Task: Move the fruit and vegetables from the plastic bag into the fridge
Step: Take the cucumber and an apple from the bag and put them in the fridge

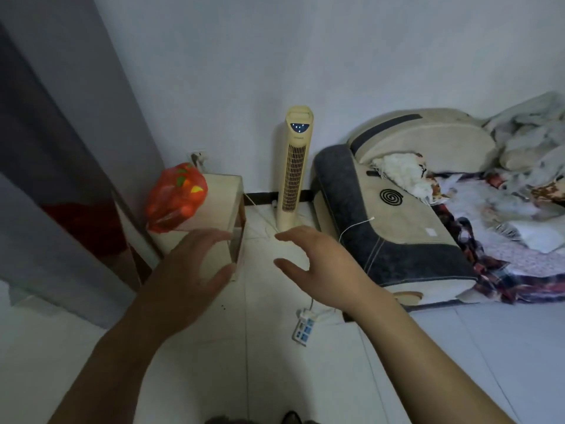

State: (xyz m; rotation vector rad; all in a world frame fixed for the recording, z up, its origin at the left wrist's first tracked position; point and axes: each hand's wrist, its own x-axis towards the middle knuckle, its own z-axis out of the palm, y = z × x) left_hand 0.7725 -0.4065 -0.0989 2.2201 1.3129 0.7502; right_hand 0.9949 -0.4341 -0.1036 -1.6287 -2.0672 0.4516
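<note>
A red plastic bag point(175, 197) with orange fruit showing through it sits on a cream bedside cabinet point(218, 203) by the wall. My left hand point(189, 276) hovers over the cabinet's near end, fingers spread, a little in front of the bag and not touching it. Over the floor to the right, my right hand point(321, 264) is held out with its fingers apart and nothing in it. A tall grey panel point(46, 185) at the left edge may be the fridge; I cannot tell.
A cream tower fan point(293, 169) stands against the wall right of the cabinet. A bed point(412, 215) with rumpled covers fills the right side. A white power strip point(303, 327) and cables lie on the tiled floor between the cabinet and bed.
</note>
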